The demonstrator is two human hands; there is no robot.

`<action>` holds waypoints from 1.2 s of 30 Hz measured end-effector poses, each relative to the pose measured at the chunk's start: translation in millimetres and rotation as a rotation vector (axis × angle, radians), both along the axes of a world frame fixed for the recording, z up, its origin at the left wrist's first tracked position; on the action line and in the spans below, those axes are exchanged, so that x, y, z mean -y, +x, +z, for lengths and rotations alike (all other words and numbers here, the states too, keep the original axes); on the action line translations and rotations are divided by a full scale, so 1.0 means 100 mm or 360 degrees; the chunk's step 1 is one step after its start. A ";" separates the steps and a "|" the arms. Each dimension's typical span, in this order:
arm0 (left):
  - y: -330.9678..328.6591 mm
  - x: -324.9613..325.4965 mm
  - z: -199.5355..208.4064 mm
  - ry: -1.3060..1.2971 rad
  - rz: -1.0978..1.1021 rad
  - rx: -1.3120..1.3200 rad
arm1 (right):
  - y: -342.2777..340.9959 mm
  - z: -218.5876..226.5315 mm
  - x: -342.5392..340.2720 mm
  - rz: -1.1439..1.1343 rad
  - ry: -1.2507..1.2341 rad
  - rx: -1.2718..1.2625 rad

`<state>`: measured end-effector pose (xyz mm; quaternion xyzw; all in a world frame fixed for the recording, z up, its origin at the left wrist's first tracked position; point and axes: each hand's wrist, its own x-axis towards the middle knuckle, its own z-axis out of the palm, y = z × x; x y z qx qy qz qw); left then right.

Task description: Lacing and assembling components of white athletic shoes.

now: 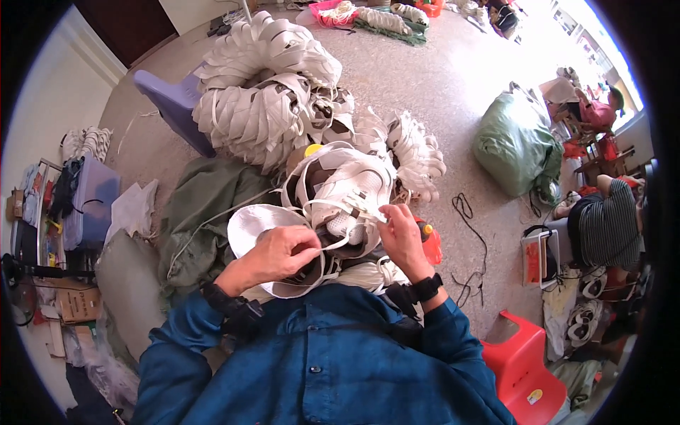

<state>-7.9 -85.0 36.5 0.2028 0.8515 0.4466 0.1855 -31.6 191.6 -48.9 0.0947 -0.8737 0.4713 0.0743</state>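
Observation:
A white shoe upper (354, 183) with perforated panels lies in front of me, its throat facing up. A thin white shoelace (338, 244) runs across its lower end. My left hand (285, 253) is closed in a pinch on that lace, beside a round white piece (243, 228) that looks like fabric. At the upper's right edge my right hand (404, 237) pinches another stretch of white lace between thumb and forefinger. Below both hands, against my lap, rests a bundle of white laces (372, 275). Part of the upper's opening is hidden by my left hand.
Stacked white uppers (248, 120) rise on a purple chair (173, 103) ahead. More uppers (416, 156) lie right of them. An orange bottle (431, 248) stands near my right hand. Green sack (513, 145), black cord (482, 248) and red stool (520, 365) are rightward, near another person (605, 219).

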 end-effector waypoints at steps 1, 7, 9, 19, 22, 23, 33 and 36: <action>-0.02 -0.08 0.00 0.0096 0.0027 -0.0123 | -0.04 -0.03 -0.02 0.0080 0.0129 -0.0112; -0.29 -0.42 -0.12 0.0583 0.0110 0.0021 | -0.04 0.03 0.00 0.0125 -0.0124 -0.0132; -0.39 -0.54 -0.18 0.0931 0.0086 0.0172 | 0.02 0.06 -0.02 0.0203 -0.0736 0.0816; -0.65 -0.86 -0.37 0.1759 0.0421 0.1049 | 0.06 0.11 0.12 0.0004 -0.0951 0.0841; -0.64 -0.80 -0.40 0.1807 0.0547 0.1052 | 0.07 0.21 0.20 0.0114 0.0107 0.0232; -0.62 -0.76 -0.40 0.1805 0.0547 0.1052 | 0.08 0.21 0.22 0.0114 0.0105 0.0232; 0.06 0.76 -0.05 -0.0088 0.0660 -0.0215 | 0.06 0.05 0.11 0.0081 -0.0044 0.0188; 0.26 0.92 0.01 -0.0318 0.0633 0.0150 | 0.06 0.09 0.16 0.0077 -0.0089 0.0265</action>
